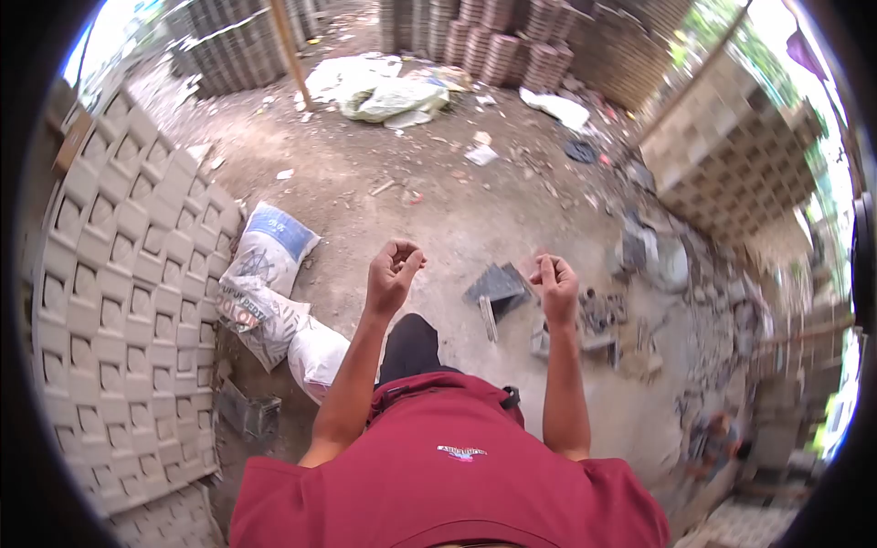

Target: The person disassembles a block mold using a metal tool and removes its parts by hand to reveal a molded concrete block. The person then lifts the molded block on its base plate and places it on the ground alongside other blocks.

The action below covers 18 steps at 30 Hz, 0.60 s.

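Observation:
My left hand (394,276) is raised in front of my body, its fingers curled toward the thumb with nothing visible in them. Level with it on the other side, my right hand (556,288) is closed too, fingertips bent in and slightly blurred; no object shows in it. Between the hands, lower down on the ground, lies a dark grey angled metal piece (501,283) with a pale handle-like bar. Just beyond my right wrist is a grey metal block mould or similar frame (603,312) on the floor. Neither hand touches these things.
Stacked patterned blocks (128,265) form a wall on the left, with printed sacks (272,242) and a white sack (318,354) beside it. More block stacks (731,137) stand right and at the back. Plastic sheeting (393,96) and litter lie on the dirt ground.

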Tool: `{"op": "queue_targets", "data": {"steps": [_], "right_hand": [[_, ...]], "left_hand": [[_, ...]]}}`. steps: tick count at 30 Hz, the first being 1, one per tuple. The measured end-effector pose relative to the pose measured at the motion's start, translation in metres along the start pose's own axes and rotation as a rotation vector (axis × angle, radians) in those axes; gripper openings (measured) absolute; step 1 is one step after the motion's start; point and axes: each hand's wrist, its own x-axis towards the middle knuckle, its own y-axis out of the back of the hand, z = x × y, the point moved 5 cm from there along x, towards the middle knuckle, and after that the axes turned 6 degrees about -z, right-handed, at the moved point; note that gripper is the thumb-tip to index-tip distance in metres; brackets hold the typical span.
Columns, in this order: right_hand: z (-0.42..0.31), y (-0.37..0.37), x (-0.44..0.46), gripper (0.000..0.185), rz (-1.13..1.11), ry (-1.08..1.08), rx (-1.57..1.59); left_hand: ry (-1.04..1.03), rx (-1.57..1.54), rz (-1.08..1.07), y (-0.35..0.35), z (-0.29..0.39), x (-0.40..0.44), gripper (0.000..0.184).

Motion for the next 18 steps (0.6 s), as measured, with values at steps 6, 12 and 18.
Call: {"op": "queue_targets", "data": {"steps": [6, 12, 18], "right_hand": [[0.011, -0.083, 0.112, 0.022, -0.120, -0.002, 0.030], [0.041, -0.116, 0.247, 0.023, -0.089, 0.024, 0.165], [0.030, -0.117, 0.354, 0.019, -0.029, 0.073, 0.105]], "left_hand": [[0.013, -0.035, 0.130, 0.039, -0.029, 0.081, 0.013], [-0.040, 0.002, 0.118, 0.062, -0.029, 0.225, 0.014], [-0.013, -0.031, 0.031, 0.048, -0.029, 0.360, 0.015]]}}
